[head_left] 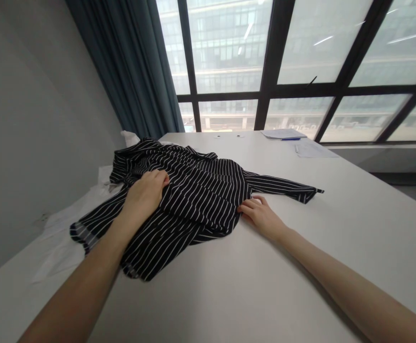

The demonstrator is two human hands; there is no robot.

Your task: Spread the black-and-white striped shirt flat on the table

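Note:
A black shirt with thin white stripes lies rumpled across the white table. One sleeve stretches out to the right, while the lower part spreads toward me on the left. My left hand is closed on the shirt's left part, its fingertips turned away from view. At the shirt's right edge, just below where that sleeve begins, my right hand has its fingers bent over the cloth and pinches it.
Several white papers or sheets lie along the table's left side by the grey wall. At the far right edge are more papers and a blue pen. A dark curtain and large windows stand behind the table.

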